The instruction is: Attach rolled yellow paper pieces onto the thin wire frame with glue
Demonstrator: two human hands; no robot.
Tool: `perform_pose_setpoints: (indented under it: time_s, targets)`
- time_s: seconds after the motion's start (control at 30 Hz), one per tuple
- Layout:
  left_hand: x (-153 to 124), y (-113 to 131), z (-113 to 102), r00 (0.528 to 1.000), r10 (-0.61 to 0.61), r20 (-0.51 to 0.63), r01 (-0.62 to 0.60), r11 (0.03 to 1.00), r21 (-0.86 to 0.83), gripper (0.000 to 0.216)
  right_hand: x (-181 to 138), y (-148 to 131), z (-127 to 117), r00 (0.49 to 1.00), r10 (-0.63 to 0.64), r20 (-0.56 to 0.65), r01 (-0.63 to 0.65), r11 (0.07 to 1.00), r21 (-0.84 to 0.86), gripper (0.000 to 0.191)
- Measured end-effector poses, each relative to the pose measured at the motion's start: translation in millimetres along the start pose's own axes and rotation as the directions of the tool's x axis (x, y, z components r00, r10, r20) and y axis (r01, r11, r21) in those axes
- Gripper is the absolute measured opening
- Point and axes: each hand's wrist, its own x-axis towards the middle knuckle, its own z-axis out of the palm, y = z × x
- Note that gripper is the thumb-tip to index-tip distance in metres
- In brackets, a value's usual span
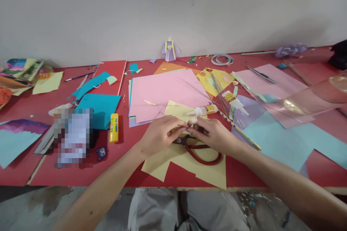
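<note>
My left hand [159, 133] and my right hand [211, 133] meet fingertip to fingertip over a pale yellow paper sheet [187, 168] at the table's near edge. Both hands pinch a small pale piece between them; what it is I cannot make out. Red-handled scissors [200, 149] lie on the yellow paper under my right hand. Two small glue bottles [203, 110] [234, 101] lie just beyond my fingers, next to a pink sheet [162, 94].
The red table [244, 173] holds several coloured sheets: blue [284, 140], teal [100, 106], pink [271, 83]. A yellow glue stick [114, 127] lies left of my hands. A small paper doll [170, 50] stands by the wall. A clear plastic roll [317, 97] lies at right.
</note>
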Motion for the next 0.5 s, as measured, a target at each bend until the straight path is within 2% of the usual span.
perform_pose_setpoints:
  time_s: [0.5]
  targets:
    - [-0.3,0.1,-1.5,1.000,-0.008,0.016,0.008,1.000,0.001,0.013,-0.7,0.9,0.4,1.000,-0.010,-0.012,0.010,1.000,-0.017,0.021]
